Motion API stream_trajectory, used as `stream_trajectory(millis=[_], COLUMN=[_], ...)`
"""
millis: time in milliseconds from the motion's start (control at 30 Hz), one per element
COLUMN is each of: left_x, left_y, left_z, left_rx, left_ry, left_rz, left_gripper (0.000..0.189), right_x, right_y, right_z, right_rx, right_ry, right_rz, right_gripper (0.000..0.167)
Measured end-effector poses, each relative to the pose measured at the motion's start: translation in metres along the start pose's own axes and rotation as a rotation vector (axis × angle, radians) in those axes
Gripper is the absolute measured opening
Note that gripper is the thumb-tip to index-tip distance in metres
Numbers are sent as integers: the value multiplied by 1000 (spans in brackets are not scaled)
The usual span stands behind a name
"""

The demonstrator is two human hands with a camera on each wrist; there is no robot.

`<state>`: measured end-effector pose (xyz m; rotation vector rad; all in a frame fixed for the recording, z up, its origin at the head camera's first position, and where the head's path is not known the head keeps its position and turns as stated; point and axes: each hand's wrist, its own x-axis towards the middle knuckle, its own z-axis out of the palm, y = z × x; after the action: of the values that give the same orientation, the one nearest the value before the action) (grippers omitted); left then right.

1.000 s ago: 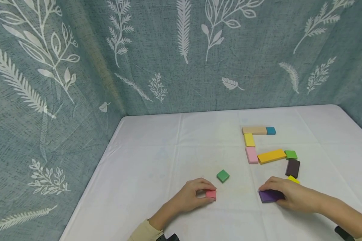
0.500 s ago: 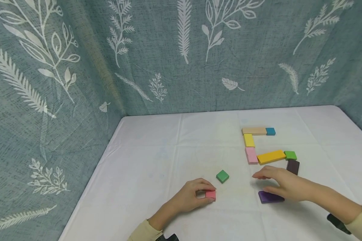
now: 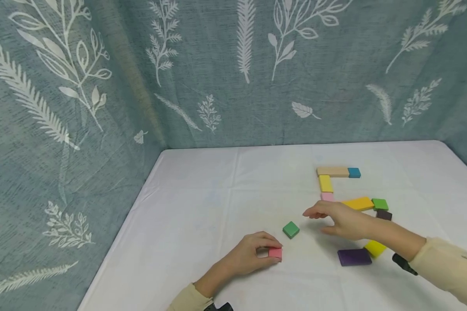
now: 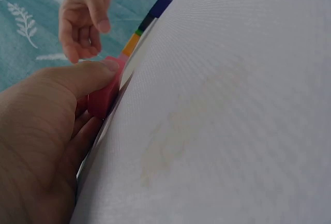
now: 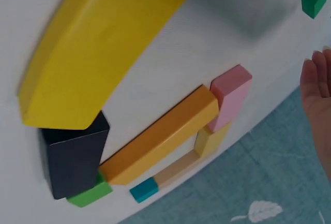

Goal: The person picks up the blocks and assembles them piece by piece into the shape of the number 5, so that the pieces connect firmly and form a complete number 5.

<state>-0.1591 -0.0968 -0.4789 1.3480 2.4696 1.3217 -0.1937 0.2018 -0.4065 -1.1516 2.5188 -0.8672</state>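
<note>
My left hand (image 3: pixel 251 255) pinches a small red block (image 3: pixel 275 253) between thumb and fingers, low over the white cloth; the left wrist view shows the thumb on the red block (image 4: pixel 106 92). My right hand (image 3: pixel 344 220) holds nothing and hovers with fingers extended, just right of a small green block (image 3: pixel 291 230). Below that hand lies a purple block (image 3: pixel 354 257), touching a yellow block (image 3: pixel 375 248) at its right end. Partly covered by the right hand and forearm are a pink block (image 3: pixel 327 196), an orange block (image 3: pixel 359 203) and a dark block (image 3: pixel 384 214).
Farther back, a tan block (image 3: pixel 333 172) meets a blue block (image 3: pixel 354 172), with a smaller yellow block (image 3: pixel 325 183) under the tan one's left end. A light green block (image 3: pixel 380 204) touches the orange one. A patterned curtain (image 3: pixel 218 77) hangs behind the table (image 3: pixel 194 194).
My right hand has let go of the purple block and moved left and away toward the green block, uncovering the yellow block. My left hand keeps its pinch on the red block.
</note>
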Motion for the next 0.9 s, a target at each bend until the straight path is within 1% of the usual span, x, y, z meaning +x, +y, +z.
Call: stream_trajectory(millis=[267,433,533,733,900], left_x=[0,-1,-1,-2,-1], left_y=[0,0,0,1,1], left_z=[-1,0,0,-1,-2], left_rx=[5,-11,-16,-8,1], left_ry=[-8,-16,-22,-25,-24], left_rz=[-5,-13,-20,-12,-12], left_gripper=[28,27,27,27,28], right_x=[21,36,43,54,60], right_y=[-2,-5,-7,-9,-7], right_z=[11,20,24,33,37], right_rx=[21,40,28,-12,-54], right_ry=[-11,-41,-67,-112,-135], right_rz=[-10,-53,-76,-78,-99], right_gripper=[43,41,40,41,38])
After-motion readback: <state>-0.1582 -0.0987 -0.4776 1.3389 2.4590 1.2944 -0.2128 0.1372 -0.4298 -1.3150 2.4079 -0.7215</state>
